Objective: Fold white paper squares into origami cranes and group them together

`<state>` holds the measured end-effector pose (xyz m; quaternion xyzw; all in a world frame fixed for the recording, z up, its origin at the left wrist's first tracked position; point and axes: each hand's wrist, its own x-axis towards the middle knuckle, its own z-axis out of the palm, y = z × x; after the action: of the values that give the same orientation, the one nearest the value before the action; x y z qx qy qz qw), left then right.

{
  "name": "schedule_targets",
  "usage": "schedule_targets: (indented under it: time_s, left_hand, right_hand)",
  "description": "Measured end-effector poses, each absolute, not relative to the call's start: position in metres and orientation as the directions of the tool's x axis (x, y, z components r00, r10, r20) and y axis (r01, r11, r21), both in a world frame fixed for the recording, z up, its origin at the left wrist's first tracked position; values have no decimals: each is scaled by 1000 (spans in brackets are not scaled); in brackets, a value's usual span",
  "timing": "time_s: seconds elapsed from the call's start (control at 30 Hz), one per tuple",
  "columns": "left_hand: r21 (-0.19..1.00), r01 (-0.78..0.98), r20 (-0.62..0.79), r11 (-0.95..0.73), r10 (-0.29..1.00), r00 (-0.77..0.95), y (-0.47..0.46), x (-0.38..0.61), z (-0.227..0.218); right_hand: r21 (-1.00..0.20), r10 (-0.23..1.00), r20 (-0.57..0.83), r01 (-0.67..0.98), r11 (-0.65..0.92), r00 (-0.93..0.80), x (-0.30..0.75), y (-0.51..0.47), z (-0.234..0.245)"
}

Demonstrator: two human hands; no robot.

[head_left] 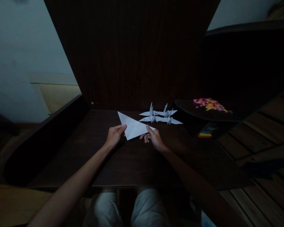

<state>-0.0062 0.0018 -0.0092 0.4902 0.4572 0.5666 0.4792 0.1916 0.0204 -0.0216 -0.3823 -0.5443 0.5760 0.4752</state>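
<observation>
A white sheet of paper (134, 126), folded into a triangle, is held up over the dark desk between both hands. My left hand (115, 135) pinches its left edge, thumb on top. The right corner is gripped by my right hand (153, 138), with the thumb above and the other fingers curled below. Just behind the paper, to the right, several white paper cranes (166, 119) stand close together in two rows on the desk.
A dark curved shelf (184, 107) at the right bears a heap of small pink, red and yellow pieces (210, 104). Under it is a dark item with a yellow edge (204, 135). A raised side board (42, 135) bounds the desk at left, and a tall dark panel (132, 56) stands behind.
</observation>
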Motion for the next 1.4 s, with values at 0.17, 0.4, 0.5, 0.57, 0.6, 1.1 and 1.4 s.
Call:
schedule_targets:
  time_s: [0.17, 0.4, 0.5, 0.57, 0.6, 1.1, 1.4]
  left_hand:
    - [985, -58, 148, -161, 972, -185, 4, -8, -10]
    - [973, -147, 129, -180, 944, -303, 4, -10, -5]
    - [972, -110, 163, -206, 935, -315, 3, -12, -4]
    - [974, -78, 179, -213, 932, -315, 3, -13, -4]
    - [973, -72, 185, -217, 932, -313, 3, -14, -4]
    - [930, -279, 166, -241, 950, -266, 11, -19, -10]
    - [957, 110, 291, -270, 867, -405, 12, -20, -14]
  right_hand:
    - [-983, 985, 117, -158, 97, -127, 195, 23, -21]
    - [-973, 983, 160, -182, 142, -86, 197, 24, -20]
    - [-973, 983, 95, -225, 59, -155, 196, 23, -19]
    - [-968, 978, 82, -247, 33, -193, 196, 22, -18]
    - [-966, 975, 90, -257, 36, -201, 196, 21, -17]
    - [-962, 968, 132, -264, 73, -214, 200, 21, -20]
    - [-997, 985, 62, -49, 55, -160, 200, 22, -21]
